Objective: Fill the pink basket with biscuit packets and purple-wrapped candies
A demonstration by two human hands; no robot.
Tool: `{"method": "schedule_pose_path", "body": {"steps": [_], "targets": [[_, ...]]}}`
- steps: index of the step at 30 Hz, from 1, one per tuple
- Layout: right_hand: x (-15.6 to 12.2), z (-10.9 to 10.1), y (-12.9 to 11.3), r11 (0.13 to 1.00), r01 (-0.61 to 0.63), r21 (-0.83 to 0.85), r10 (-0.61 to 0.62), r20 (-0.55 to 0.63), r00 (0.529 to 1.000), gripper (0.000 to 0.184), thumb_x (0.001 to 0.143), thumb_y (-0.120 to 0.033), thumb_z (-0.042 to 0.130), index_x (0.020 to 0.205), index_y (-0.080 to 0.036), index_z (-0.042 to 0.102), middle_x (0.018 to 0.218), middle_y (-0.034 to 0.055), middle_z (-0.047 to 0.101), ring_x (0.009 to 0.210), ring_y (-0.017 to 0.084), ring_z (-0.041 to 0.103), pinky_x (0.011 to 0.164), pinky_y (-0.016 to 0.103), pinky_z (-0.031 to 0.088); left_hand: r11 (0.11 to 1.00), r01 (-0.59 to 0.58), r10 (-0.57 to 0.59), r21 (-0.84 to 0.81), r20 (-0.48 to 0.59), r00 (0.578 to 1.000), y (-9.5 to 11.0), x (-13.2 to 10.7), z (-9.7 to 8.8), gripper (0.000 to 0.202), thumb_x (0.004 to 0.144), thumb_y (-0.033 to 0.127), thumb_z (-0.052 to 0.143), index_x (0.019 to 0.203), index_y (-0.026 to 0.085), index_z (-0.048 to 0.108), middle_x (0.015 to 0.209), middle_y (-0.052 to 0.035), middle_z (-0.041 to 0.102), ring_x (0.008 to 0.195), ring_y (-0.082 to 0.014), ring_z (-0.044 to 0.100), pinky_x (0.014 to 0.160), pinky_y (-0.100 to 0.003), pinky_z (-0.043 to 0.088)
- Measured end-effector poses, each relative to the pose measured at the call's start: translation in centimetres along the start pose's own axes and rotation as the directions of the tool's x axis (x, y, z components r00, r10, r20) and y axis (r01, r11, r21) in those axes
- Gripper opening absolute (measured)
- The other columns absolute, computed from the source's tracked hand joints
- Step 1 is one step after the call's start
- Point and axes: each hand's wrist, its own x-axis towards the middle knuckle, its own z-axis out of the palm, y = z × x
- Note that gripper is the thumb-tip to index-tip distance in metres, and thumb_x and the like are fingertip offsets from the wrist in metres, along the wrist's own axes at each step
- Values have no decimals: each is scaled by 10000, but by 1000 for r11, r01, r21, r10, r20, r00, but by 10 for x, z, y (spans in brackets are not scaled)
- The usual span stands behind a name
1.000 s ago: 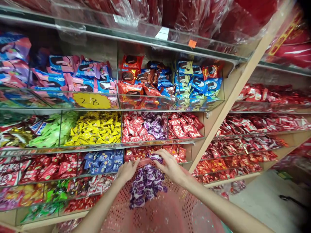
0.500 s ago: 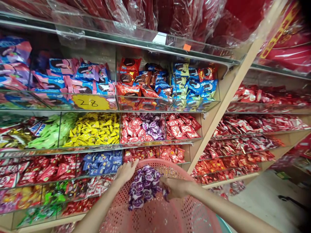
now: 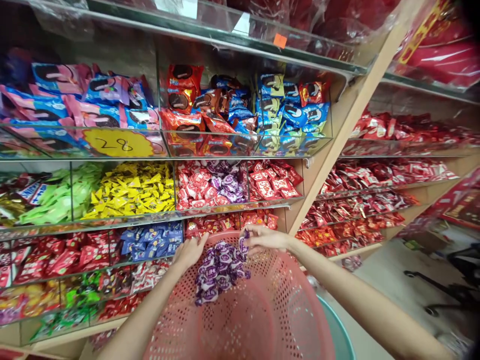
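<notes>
A pink perforated plastic basket (image 3: 296, 305) tilts toward me against the lower shelves. My left hand (image 3: 190, 251) is closed over its far-left rim. Inside, toward the far side, lies a pile of purple-and-white wrapped candies (image 3: 219, 272). Just over the far rim, right of the pile, my right hand (image 3: 266, 238) pinches one purple wrapped candy (image 3: 243, 242) between its fingertips. On the shelf beyond, a compartment holds red-and-white wrapped candies (image 3: 195, 185) alongside purple wrapped candies (image 3: 228, 182).
Divided glass-fronted shelves (image 3: 215, 207) hold yellow packets (image 3: 131, 187), blue packets (image 3: 152, 241) and red packets (image 3: 273, 180). A yellow tag (image 3: 118, 143) reads 28. A slanting wooden post (image 3: 337, 127) parts the two shelf units. A teal tub (image 3: 339, 327) shows under the basket's right side.
My right hand has risen from beside the pile to the basket's far rim, with a purple wrapped candy in its fingers. My left hand keeps its hold. The view has shifted slightly.
</notes>
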Motion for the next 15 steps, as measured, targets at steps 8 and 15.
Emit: {"method": "schedule_pose_path", "body": {"steps": [8,15], "targets": [[13,-1,56,849,-122,-514,137,-8,991,311,653,-245,622,887,-183,426,712,-60,431,599,65,464,534,190,428,1000,-14,14,24,8,1000,-2,4,2,883,706,738,-5,920,175,641,984,-187,648,948,-357,584,794,-444,417],[11,4,61,607,-98,-789,140,-14,990,186,634,-139,591,767,-182,468,662,-58,459,567,63,417,482,172,318,1000,-14,14,23,24,1000,0,2,-1,891,705,738,-11,935,175,640,983,-193,647,948,-359,584,792,-440,415]]}}
